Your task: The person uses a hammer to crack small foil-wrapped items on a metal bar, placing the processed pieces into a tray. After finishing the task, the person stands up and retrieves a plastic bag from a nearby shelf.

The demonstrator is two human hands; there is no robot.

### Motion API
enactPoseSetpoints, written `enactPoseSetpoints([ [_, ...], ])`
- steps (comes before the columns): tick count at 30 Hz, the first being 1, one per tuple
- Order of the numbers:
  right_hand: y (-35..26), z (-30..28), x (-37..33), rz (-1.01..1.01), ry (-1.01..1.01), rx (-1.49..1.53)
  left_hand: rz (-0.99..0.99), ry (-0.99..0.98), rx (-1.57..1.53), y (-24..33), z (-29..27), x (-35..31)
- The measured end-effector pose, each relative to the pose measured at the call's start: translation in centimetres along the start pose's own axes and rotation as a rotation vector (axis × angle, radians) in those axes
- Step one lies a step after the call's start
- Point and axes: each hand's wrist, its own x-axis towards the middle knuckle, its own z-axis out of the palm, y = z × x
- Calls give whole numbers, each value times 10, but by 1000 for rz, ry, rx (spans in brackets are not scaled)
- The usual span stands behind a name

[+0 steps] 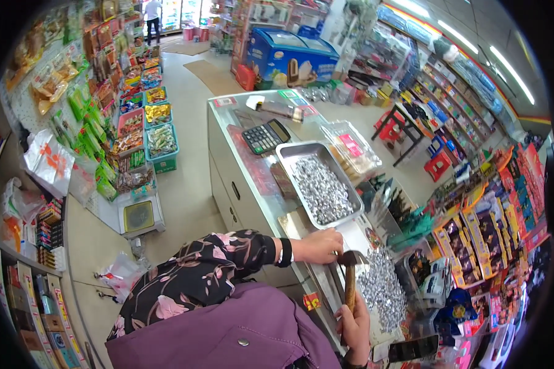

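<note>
My left hand (320, 246) reaches across the counter with its fingers pinched together just left of the hammer head. What sits between the fingertips is too small to make out. My right hand (354, 323) is wrapped round the wooden handle of a hammer (349, 280), its dark head raised close beside my left fingers. Right of the hammer lies a heap of small shiny silver pieces (383, 289) on a white surface. Beyond my left hand, a metal tray (282, 161) holds many more of these pieces.
A calculator (265, 136) lies on the glass counter (228, 114) left of the tray. A clear plastic box (351, 144) stands beyond the tray. Packaged goods crowd the right side, with a dark phone-like object (414, 349) near me. A chest freezer (292, 58) stands farther back.
</note>
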Motion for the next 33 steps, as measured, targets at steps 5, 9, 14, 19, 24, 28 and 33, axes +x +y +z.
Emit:
enactPoseSetpoints([
  [5,-8,5,8,-23,7,-4,-69,-3,-4,3,-17,-1],
  [9,-12,2,12,-20,28,24,-12,-27,22,7,-32,9],
  [14,-15,4,6,-47,82,84,-86,-75,-145,0,-31,8],
  [19,-9,1,8,-12,34,6,-105,-63,-125,0,-34,10],
  [24,-14,0,6,31,35,40,-118,-30,-88,-3,-38,10],
  [28,-14,-2,11,26,-4,-47,-131,-51,-95,-4,-39,15],
  [33,-3,-3,12,36,3,140,-132,-149,-47,8,-42,24],
])
